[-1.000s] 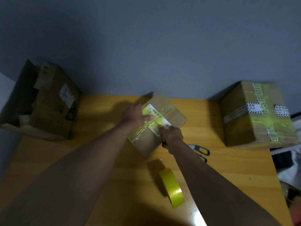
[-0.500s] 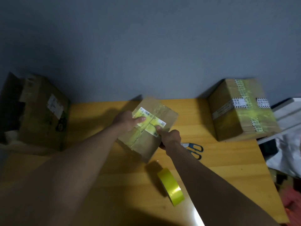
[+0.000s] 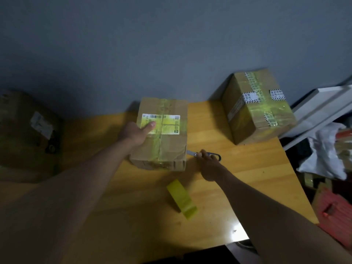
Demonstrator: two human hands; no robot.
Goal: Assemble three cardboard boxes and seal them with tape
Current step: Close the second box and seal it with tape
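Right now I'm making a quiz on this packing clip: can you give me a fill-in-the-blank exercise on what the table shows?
1. The left hand holds the middle box, its thumb lying on the ____ label.
2. The right hand rests on the ____, which lie on the table right of that box.
3. The roll of tape standing near the table's front edge is ____ in colour.
4. The taped box by the wall stands to the ____ of the middle box.

Missing words: shipping; scissors; yellow; right

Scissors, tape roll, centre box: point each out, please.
scissors (image 3: pixel 214 154), head view, on the dark handle loop.
tape roll (image 3: pixel 182 199), head view, on its yellow outer band.
centre box (image 3: pixel 171 143), head view, on its top face.
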